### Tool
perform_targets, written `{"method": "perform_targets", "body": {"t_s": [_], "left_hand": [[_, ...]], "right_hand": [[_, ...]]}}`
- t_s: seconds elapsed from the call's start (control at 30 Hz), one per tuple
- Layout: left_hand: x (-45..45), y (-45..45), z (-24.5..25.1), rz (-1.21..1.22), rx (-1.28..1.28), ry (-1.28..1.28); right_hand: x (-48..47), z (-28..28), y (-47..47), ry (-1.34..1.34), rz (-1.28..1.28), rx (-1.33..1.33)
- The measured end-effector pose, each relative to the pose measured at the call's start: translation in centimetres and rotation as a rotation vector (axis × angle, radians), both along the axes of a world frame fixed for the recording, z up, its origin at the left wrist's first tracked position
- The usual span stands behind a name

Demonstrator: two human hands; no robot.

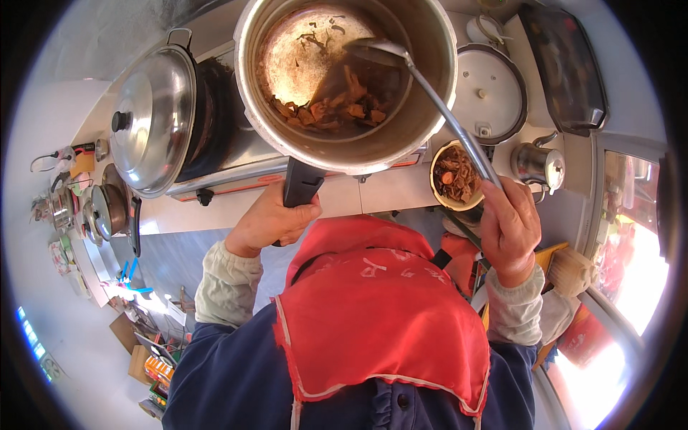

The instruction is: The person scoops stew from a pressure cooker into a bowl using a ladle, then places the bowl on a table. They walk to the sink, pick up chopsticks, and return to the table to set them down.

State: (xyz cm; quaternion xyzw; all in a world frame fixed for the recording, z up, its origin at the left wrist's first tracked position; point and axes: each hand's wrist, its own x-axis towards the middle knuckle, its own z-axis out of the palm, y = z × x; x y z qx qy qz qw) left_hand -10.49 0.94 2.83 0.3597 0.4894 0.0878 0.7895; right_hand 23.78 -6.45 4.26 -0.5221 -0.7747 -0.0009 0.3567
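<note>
My left hand (274,217) is closed around the black handle (302,183) of a large metal pressure cooker pot (344,156). The pot tilts towards me, and brown chunks of food (333,110) with dark liquid lie at its near side. In my right hand (510,226) is the shaft of a metal ladle (451,121); the ladle's bowl is inside the pot, above the liquid. Just left of my right hand stands a yellowish bowl (436,189) filled with similar brown food pieces.
A wok with a domed metal lid (156,118) sits on the gas stove (231,185) at left. The pressure cooker's lid (489,91) lies right of the pot. Beyond my right hand stands a metal kettle (529,161). Smaller lidded pots (110,209) stand at far left.
</note>
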Motion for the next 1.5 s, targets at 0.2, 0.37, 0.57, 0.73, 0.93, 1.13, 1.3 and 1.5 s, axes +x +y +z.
{"method": "perform_targets", "body": {"t_s": [0.2, 0.37, 0.57, 0.73, 0.93, 1.13, 1.3, 1.5], "left_hand": [[-0.2, 0.1, -0.2, 0.011, -0.002, -0.007], [-0.4, 0.3, -0.3, -0.003, 0.002, 0.000], [-0.5, 0.2, -0.4, -0.003, -0.002, 0.010], [-0.5, 0.2, -0.5, 0.030, -0.021, -0.007], [-0.8, 0.2, -0.6, 0.014, -0.029, -0.019], [-0.4, 0.3, -0.7, 0.013, -0.023, 0.016], [-0.5, 0.0, -0.7, 0.002, 0.029, 0.025], [-0.5, 0.3, -0.6, 0.001, 0.026, 0.012]], "right_hand": [[-1.3, 0.8, -1.3, 0.161, 0.055, -0.141], [-1.7, 0.9, -1.6, 0.159, 0.135, -0.223], [-1.6, 0.7, -1.4, 0.046, 0.033, -0.206], [-1.9, -0.4, -0.9, 0.014, 0.018, -0.148], [-3.1, -0.4, -0.7, 0.103, 0.075, -0.098], [-4.7, -1.8, 1.8, 0.141, 0.177, 0.018], [-5.0, -2.5, 2.5, 0.107, 0.221, -0.002], [-2.5, -1.4, 1.4, -0.013, 0.260, -0.049]]}}
